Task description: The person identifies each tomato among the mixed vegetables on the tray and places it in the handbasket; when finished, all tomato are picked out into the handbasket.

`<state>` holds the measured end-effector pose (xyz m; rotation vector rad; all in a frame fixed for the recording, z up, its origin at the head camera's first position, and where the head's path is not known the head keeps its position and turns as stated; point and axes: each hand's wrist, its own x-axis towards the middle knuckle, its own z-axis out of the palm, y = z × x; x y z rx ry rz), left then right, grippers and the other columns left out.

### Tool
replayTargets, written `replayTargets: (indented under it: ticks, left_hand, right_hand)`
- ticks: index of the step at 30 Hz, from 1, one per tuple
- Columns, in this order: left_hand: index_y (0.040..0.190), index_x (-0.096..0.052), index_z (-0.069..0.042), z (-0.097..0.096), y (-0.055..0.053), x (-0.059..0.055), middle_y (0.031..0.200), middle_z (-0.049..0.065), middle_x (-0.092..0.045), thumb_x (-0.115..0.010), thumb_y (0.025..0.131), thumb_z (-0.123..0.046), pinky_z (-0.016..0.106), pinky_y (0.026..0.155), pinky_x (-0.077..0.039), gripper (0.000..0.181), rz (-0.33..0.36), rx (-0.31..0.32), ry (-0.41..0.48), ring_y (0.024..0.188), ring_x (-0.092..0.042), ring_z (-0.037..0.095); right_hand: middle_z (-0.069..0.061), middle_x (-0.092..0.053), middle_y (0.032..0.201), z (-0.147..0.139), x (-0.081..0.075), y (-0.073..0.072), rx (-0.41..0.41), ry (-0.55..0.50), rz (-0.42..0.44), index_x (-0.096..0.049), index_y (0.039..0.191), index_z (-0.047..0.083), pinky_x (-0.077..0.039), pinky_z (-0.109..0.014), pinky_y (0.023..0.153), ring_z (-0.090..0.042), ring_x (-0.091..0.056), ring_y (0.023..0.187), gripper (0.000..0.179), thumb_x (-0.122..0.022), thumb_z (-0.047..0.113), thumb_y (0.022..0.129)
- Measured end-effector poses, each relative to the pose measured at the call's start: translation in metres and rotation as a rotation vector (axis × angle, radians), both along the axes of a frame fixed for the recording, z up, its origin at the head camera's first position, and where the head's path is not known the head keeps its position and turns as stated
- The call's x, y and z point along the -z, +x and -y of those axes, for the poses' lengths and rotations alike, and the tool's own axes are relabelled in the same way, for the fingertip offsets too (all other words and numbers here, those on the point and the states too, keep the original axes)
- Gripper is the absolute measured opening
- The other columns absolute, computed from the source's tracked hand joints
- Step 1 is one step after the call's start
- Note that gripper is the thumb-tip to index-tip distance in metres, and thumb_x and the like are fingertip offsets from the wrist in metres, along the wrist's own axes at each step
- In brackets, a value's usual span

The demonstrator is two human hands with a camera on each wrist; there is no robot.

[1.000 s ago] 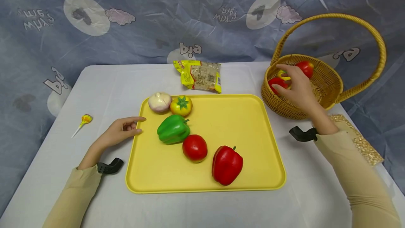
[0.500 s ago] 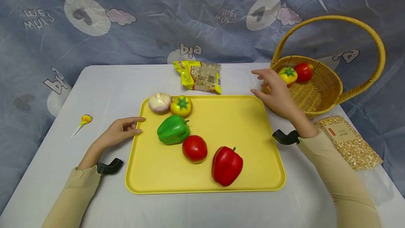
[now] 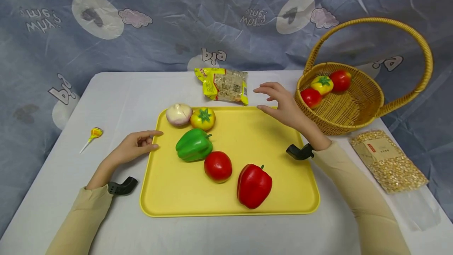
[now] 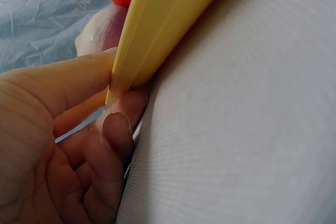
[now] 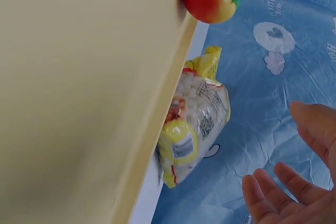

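Note:
At the left edge of the yellow tray (image 3: 230, 211), my left hand (image 3: 132, 147) pinches the rim, thumb and fingers on either side of it in the left wrist view. My right hand (image 3: 283, 105) hovers over the tray's far right corner, fingers loosely spread and holding nothing. On the tray lie a garlic bulb (image 3: 178, 114), a yellow tomato (image 3: 203, 118) with a green star-shaped top, a green bell pepper (image 3: 193, 145), a red tomato (image 3: 218, 166) and a red bell pepper (image 3: 254, 186). Right of my right hand, the wicker basket (image 3: 368, 89) holds two red fruits and a yellow tomato (image 3: 322, 85).
A yellow and clear snack packet (image 3: 228, 85) lies behind the tray. At the left is a lollipop (image 3: 92, 137). A bag of corn kernels (image 3: 391, 162) lies on the right, in front of the basket, whose tall handle (image 3: 382, 19) arches upward.
My right hand has come out of the basket and moved left over the tray's far corner, uncovering the fruits inside. My left hand has stayed at the tray's rim.

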<state>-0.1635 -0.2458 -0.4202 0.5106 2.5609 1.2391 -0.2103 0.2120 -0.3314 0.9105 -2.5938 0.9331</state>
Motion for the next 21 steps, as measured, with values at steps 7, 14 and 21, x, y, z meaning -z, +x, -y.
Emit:
replayTargets:
  ticks: [7, 14, 21]
  left_hand:
    - [0.126, -0.057, -0.006, 0.0, 0.0, 0.001, 0.082, 0.005, -0.049, -0.064, 0.089, -0.021, 0.02, 0.056, -0.036, 0.04, -0.002, 0.001, -0.014, 0.062, -0.041, 0.004]
    - [0.125, -0.058, -0.006, 0.0, 0.0, 0.0, 0.082, 0.005, -0.049, -0.065, 0.088, -0.02, 0.02, 0.055, -0.036, 0.04, -0.001, -0.006, -0.015, 0.061, -0.041, 0.004]
    - [0.125, -0.058, -0.006, 0.0, 0.0, 0.0, 0.081, 0.005, -0.049, -0.065, 0.089, -0.02, 0.02, 0.055, -0.036, 0.04, 0.01, -0.004, 0.001, 0.061, -0.041, 0.004]
  right_hand:
    - [-0.018, -0.049, 0.13, 0.014, 0.006, -0.004, -0.038, -0.001, 0.063, -0.059, 0.123, 0.007, -0.05, -0.046, 0.087, -0.03, -0.049, 0.119, 0.041, -0.07, 0.01, 0.083]
    - [-0.019, -0.049, 0.13, 0.03, 0.011, -0.01, -0.083, 0.022, 0.073, -0.06, 0.122, 0.007, -0.05, -0.046, 0.086, -0.031, -0.049, 0.119, 0.038, -0.069, 0.01, 0.084]
    - [-0.021, -0.048, 0.132, 0.044, 0.014, -0.013, -0.148, 0.025, 0.108, -0.06, 0.121, 0.005, -0.05, -0.047, 0.088, -0.03, -0.051, 0.115, 0.037, -0.067, 0.011, 0.086]
